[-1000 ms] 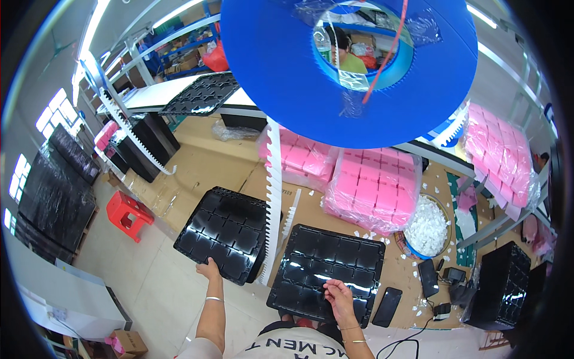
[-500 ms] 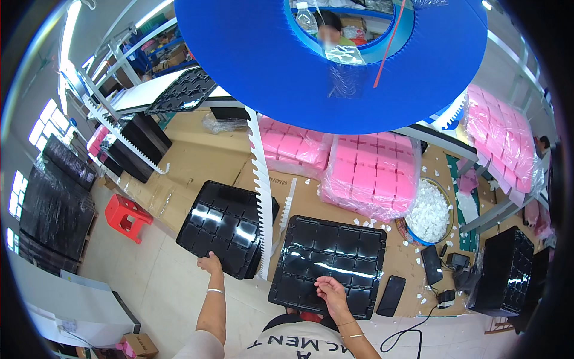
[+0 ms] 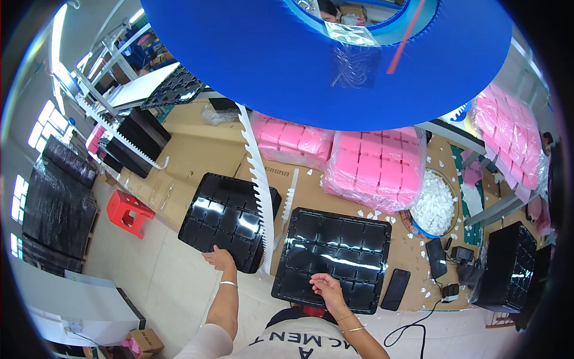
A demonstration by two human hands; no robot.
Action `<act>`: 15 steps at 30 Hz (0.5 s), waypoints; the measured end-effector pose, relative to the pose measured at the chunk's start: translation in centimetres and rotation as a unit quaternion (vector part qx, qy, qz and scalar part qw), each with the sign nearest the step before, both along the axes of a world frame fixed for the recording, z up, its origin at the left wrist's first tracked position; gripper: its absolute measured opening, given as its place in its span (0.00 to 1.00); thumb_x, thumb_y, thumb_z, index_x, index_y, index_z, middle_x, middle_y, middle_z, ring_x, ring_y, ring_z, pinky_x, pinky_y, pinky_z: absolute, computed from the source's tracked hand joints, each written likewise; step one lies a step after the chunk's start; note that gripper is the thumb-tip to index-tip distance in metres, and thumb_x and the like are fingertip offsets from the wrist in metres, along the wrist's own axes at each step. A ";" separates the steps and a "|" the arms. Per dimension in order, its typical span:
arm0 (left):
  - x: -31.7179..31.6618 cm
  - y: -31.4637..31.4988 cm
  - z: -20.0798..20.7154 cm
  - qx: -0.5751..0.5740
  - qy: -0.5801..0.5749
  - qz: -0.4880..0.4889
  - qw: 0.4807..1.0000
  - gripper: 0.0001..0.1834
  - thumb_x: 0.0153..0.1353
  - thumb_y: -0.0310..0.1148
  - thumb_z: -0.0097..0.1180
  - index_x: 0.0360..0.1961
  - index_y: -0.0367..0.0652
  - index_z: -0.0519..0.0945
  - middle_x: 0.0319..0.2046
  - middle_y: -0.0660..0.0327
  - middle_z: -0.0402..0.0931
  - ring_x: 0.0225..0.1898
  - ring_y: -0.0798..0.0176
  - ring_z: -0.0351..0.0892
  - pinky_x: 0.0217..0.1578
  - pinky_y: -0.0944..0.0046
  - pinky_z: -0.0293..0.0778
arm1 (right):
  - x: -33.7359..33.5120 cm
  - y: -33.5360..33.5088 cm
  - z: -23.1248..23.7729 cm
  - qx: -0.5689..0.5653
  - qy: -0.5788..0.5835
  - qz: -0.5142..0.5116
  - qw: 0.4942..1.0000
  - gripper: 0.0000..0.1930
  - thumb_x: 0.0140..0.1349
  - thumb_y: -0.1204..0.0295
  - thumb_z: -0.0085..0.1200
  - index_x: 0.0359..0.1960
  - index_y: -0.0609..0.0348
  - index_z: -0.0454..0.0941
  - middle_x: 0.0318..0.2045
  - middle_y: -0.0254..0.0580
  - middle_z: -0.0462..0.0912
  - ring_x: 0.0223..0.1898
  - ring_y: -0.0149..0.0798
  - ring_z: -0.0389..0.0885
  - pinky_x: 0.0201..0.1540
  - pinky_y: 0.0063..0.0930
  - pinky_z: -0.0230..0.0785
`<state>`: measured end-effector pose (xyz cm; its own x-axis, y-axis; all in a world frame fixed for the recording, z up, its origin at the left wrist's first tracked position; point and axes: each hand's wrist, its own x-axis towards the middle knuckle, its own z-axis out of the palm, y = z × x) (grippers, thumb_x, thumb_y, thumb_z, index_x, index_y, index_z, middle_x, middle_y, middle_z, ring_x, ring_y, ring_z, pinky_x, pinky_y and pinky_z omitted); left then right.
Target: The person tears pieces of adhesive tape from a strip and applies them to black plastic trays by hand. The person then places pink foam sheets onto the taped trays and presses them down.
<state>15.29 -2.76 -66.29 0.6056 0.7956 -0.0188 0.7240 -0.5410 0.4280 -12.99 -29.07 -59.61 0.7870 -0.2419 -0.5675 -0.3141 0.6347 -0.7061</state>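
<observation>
My left hand (image 3: pixel 220 258) is at the near edge of a stack of glossy black plastic trays (image 3: pixel 218 212) on the left, its fingers stretched out and apart. Over another black compartment tray (image 3: pixel 335 251), directly in front of me, hovers my right hand (image 3: pixel 327 288). Its fingers are curled together above the near rows; anything small between them is hidden. Both trays have shallow square compartments with bright reflections. A white toothed strip (image 3: pixel 257 179) hangs down in front of the left stack's right side.
A large blue disc (image 3: pixel 335 90) blocks the upper view. Pink foam blocks in plastic wrap (image 3: pixel 373 167) and a round tub of white bits (image 3: pixel 431 206) stand beyond the trays. Phones (image 3: pixel 396 289), cables and black trays (image 3: pixel 508 266) lie to the right. A red stool (image 3: pixel 128 212) stands left.
My left hand has shifted slightly right along the tray stack's near edge. My right hand has moved little over the front tray. The whole view has shifted slightly.
</observation>
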 end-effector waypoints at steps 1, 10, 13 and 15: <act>-0.4 -0.1 -0.4 0.005 0.005 -0.011 1.000 0.37 0.72 0.48 0.46 0.71 0.33 0.52 0.66 0.48 0.62 0.63 0.43 0.68 0.56 0.40 0.71 | -0.1 0.2 -0.1 -0.005 0.005 0.005 1.000 0.09 0.66 0.77 0.53 0.46 0.60 0.79 0.38 0.36 0.84 0.34 0.24 0.78 0.40 0.16 0.72; -1.9 1.3 0.4 0.066 -0.067 -0.112 0.989 0.37 0.69 0.46 0.50 0.72 0.37 0.54 0.66 0.47 0.61 0.64 0.43 0.66 0.59 0.41 0.68 | -0.8 0.5 -0.3 -0.020 0.003 0.037 0.999 0.09 0.69 0.75 0.51 0.48 0.60 0.79 0.40 0.35 0.84 0.37 0.23 0.78 0.42 0.17 0.72; -5.0 1.4 4.8 -0.088 -0.214 -0.496 0.837 0.35 0.60 0.29 0.60 0.68 0.43 0.64 0.66 0.51 0.61 0.61 0.46 0.68 0.54 0.53 0.72 | -0.4 0.1 -0.1 -0.045 -0.012 0.050 0.998 0.10 0.70 0.73 0.51 0.50 0.59 0.78 0.41 0.34 0.83 0.38 0.23 0.78 0.43 0.17 0.72; -7.5 -1.5 8.4 -0.258 -0.086 -0.612 0.742 0.34 0.53 0.24 0.66 0.63 0.45 0.72 0.63 0.55 0.68 0.56 0.53 0.73 0.46 0.62 0.75 | 0.3 0.0 0.5 -0.060 -0.034 0.073 0.995 0.11 0.71 0.72 0.51 0.51 0.59 0.78 0.42 0.34 0.83 0.39 0.23 0.78 0.43 0.17 0.72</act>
<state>7.82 -4.21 -57.87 0.8974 -0.4402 0.0309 -0.2643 -0.4801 0.8364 -12.67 -29.10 -59.11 0.8538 -0.1852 -0.4865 -0.3463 0.4958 -0.7964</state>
